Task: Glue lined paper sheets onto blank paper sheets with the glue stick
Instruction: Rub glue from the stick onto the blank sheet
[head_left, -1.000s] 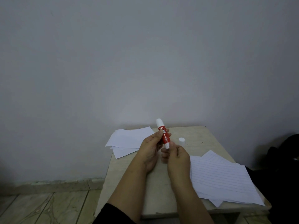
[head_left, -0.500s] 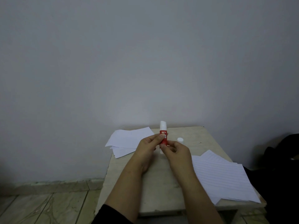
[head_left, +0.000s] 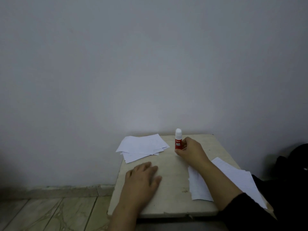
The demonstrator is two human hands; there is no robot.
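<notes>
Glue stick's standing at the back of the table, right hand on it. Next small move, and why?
Probably let go and reach for a sheet. The glue stick stands upright on the table with the right hand gripping it; the left hand lies flat, holding nothing. Blank sheets and lined sheets lie apart.

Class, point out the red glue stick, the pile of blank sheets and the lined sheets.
Red glue stick (head_left: 177,144): head view, on its red label.
Blank white paper pile (head_left: 141,145): head view, top sheet's middle.
Lined white paper sheets (head_left: 199,184): head view, left part.

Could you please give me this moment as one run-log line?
glue stick: upright on table, capped | right hand: grips glue stick | left hand: flat on table | sheets: none glued
</notes>
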